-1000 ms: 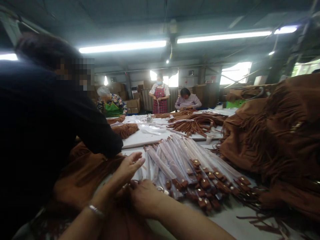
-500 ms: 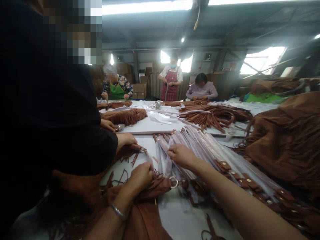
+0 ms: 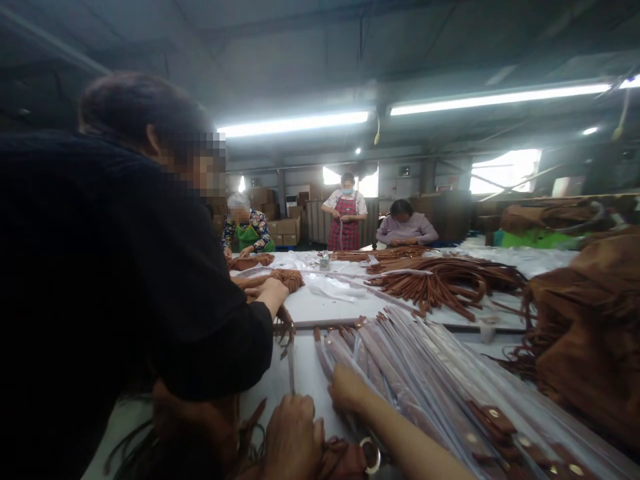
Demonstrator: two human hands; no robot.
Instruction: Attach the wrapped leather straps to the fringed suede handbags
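At the bottom of the view my left hand (image 3: 294,437) has its fingers curled on a brown fringed bag (image 3: 345,459), whose metal ring (image 3: 371,456) shows just right of the hand. Most of this bag is cut off by the lower edge. Close by, my right hand (image 3: 349,392) is closed at the near left end of a row of plastic-wrapped brown straps (image 3: 400,373); the leftmost strap (image 3: 323,352) runs into it. Its fingertips are partly hidden. A thin grey strip (image 3: 291,370) lies between my left hand and the neighbour's arm.
Crowding the left side, a co-worker in black (image 3: 165,280) leans over, a hand (image 3: 273,293) on another fringed piece (image 3: 290,279). Bundled brown straps (image 3: 435,283) lie across the table. A brown bag pile (image 3: 585,327) stands right. Several people work at the far side.
My view has tilted up, so everything sits lower. The co-worker's arm has reached farther across the table. My right hand has come nearer to my left, beside the leftmost strap.
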